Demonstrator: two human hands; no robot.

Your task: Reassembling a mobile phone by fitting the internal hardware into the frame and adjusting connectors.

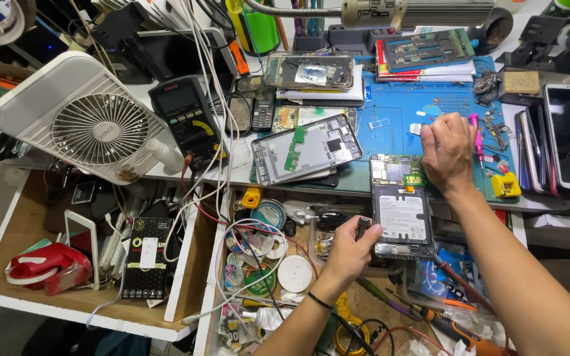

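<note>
black and green, the opened phone (402,209) lies back-off at the front edge of the blue mat (397,118) on the bench, its lower end over the open drawer (364,310). left hand (351,249) has its grip closed on the phone's lower-left corner. right hand (448,150) rests curled just past the phone's top; whether its grip holds anything i cannot tell. looks like mid-disassembly: next likely needs a steady phone and a fine tool on the exposed board.

We see through 1 head-worn camera, looking steeply down from close above onto the blue mat (397,125) and open drawers (186,277).
</note>
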